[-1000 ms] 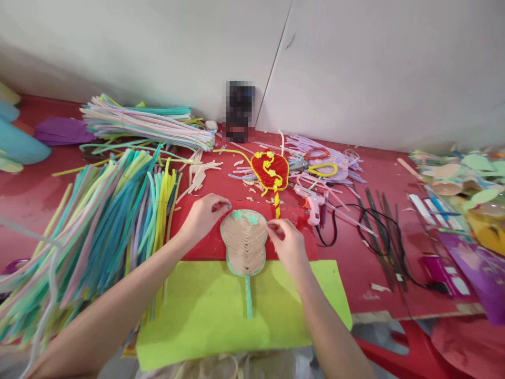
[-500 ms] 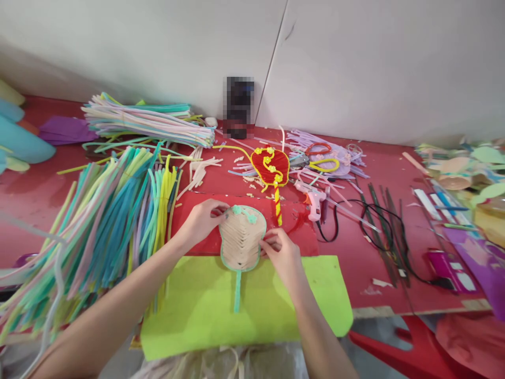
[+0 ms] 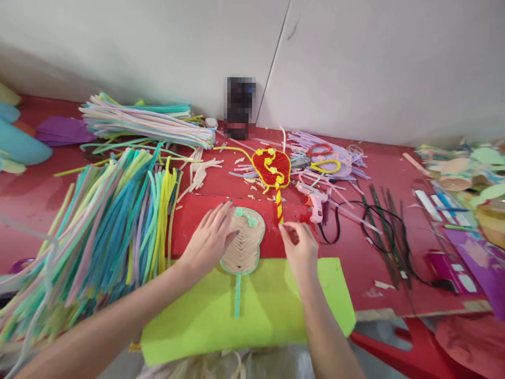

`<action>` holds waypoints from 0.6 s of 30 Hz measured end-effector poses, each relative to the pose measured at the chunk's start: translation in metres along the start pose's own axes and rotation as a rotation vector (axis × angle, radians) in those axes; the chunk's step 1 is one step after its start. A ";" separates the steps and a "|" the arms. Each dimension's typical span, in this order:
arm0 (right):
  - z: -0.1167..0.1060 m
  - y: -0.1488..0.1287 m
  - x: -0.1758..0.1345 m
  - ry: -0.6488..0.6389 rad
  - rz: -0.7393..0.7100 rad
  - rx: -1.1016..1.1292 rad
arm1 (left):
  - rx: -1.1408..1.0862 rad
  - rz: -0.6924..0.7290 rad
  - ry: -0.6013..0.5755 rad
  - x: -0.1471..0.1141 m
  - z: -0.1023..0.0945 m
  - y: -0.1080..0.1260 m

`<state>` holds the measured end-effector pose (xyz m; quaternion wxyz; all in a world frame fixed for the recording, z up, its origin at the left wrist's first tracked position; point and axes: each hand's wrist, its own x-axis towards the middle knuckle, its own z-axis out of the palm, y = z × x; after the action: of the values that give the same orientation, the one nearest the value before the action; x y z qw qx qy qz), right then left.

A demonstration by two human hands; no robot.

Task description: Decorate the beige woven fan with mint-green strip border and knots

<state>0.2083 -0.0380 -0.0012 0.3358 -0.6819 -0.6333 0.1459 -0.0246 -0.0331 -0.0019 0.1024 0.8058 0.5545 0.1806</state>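
Note:
A beige fan-shaped craft [image 3: 246, 245], with mint-green edging, small mint flowers near its top and a mint stick handle, lies in front of me. My left hand [image 3: 211, 237] rests over its left side, fingers stretched out, covering part of that edge. Farther back is a red fan [image 3: 265, 166] with a yellow outline, yellow flowers and a handle [image 3: 279, 205] twisted in yellow and red. The fingertips of my right hand [image 3: 301, 247] pinch the lower end of that handle.
Bundles of coloured pipe cleaners [image 3: 114, 226] fill the left. A pink glue gun [image 3: 316, 202] with a black cable, scissors [image 3: 325, 166] and a purple piece [image 3: 339, 158] lie right of the red fan. A lime-green sheet [image 3: 189, 316] covers the front edge.
My right hand has left the beige fan's right edge and moved up and right to the red fan's handle. My left hand has spread over the beige fan's left side.

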 end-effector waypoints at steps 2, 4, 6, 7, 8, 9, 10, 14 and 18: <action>0.001 0.005 0.006 0.018 0.021 -0.080 | 0.057 0.107 -0.053 -0.008 0.006 0.004; 0.004 0.009 0.010 -0.018 0.023 -0.111 | 0.097 0.162 -0.091 -0.014 0.012 0.004; 0.008 0.012 0.011 -0.044 0.020 -0.107 | 0.120 0.167 -0.111 -0.016 0.016 0.001; 0.009 0.012 0.011 -0.041 0.026 -0.103 | 0.125 0.157 -0.116 -0.016 0.017 0.000; 0.010 0.013 0.011 -0.030 0.034 -0.102 | 0.127 0.145 -0.119 -0.016 0.018 -0.001; 0.011 0.013 0.011 -0.017 0.041 -0.103 | 0.125 0.137 -0.120 -0.015 0.018 -0.002; 0.011 0.014 0.010 -0.004 0.046 -0.103 | 0.122 0.136 -0.124 -0.015 0.019 -0.002; 0.006 0.017 0.011 0.008 0.026 -0.073 | 0.115 0.181 -0.144 -0.014 0.020 -0.003; -0.007 0.022 0.012 -0.131 -0.141 -0.084 | 0.110 0.197 -0.141 -0.014 0.022 -0.004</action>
<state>0.2318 -0.0275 -0.0074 0.2744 -0.6381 -0.7057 0.1397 -0.0236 -0.0441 -0.0263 0.0784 0.8715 0.4733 0.1019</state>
